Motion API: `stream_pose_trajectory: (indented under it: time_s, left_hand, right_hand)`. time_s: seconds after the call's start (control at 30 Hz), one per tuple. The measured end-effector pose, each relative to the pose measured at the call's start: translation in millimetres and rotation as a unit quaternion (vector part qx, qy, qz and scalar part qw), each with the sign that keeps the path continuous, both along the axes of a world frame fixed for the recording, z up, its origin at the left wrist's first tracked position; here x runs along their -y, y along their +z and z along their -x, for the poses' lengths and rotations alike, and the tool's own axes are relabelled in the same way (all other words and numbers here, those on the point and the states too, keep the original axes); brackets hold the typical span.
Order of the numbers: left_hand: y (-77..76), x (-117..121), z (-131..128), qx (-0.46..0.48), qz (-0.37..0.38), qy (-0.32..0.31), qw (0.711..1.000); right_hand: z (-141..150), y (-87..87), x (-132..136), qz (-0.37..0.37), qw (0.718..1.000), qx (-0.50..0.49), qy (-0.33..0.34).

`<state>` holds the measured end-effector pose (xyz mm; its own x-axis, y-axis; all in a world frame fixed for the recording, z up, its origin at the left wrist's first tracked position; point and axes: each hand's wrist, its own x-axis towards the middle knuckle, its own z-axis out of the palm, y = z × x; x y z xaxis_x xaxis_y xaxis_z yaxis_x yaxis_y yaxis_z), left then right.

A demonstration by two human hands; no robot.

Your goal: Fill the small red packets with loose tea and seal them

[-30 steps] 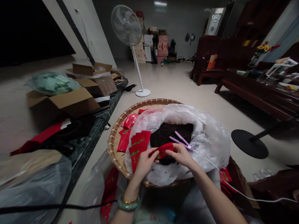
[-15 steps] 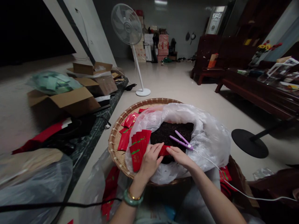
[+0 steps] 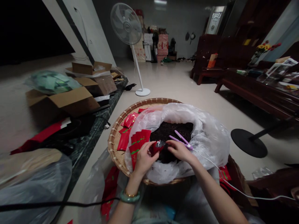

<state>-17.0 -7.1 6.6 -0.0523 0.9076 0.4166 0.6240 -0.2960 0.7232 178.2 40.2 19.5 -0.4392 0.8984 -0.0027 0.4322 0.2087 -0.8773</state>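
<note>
My left hand (image 3: 145, 160) pinches a small red packet (image 3: 156, 147) whose glossy, clear-looking end points right. The fingertips of my right hand (image 3: 179, 151) meet that end above a heap of dark loose leaves (image 3: 174, 130) inside a white plastic bag (image 3: 207, 140). A lilac clamp tool (image 3: 181, 140) with a white cord (image 3: 210, 166) lies just beyond my right knuckles, apparently not gripped. Fanned red packets with green marks (image 3: 137, 143) sit under my left hand's edge on a round woven bamboo tray (image 3: 116, 146).
Loose red packets lie on the tray and in a plastic bag (image 3: 109, 189) below it. Cardboard boxes (image 3: 63, 101) and a dark stone ledge (image 3: 93, 133) are at left. A black round stand base (image 3: 249, 143) and dark wooden furniture (image 3: 257, 90) are at right. A standing fan (image 3: 126, 23) is ahead.
The red packet has risen from lying flat under my fingers and now shows its glossy end. Both hands have curled and drawn together around it. The tray and tool stay nearly still.
</note>
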Motion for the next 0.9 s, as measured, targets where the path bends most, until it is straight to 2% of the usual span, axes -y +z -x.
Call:
stream_pose_trajectory:
  time_s: [0.07,0.13,0.27,0.37,0.57,0.73,0.9]
  left_hand:
    - [-0.6,-1,1,0.027,0.003,0.006,1.0]
    - [-1.8,-1,2,0.046,0.0,0.006,0.999]
    - [-4.2,-2,3,0.064,0.003,0.002,0.998]
    - [-4.6,-3,4,0.07,0.006,-0.001,0.998]
    - [-4.0,-3,3,0.074,-0.001,-0.003,0.997]
    - [-4.2,-2,2,0.071,-0.002,-0.004,0.997]
    - [-4.8,-3,1,0.067,0.0,-0.011,0.998]
  right_hand:
    - [8,-8.2,0,-0.045,0.988,0.123,0.078]
    - [17,-12.4,1,-0.065,0.967,0.212,0.121]
    - [28,-10.4,1,-0.088,0.933,0.295,0.184]
    - [27,-8.3,-1,-0.087,0.928,0.302,0.2]
    - [21,-15.0,-4,-0.07,0.946,0.261,0.177]
    - [17,-16.9,-5,-0.052,0.964,0.217,0.142]
    - [8,-8.4,-6,-0.033,0.979,0.175,0.098]
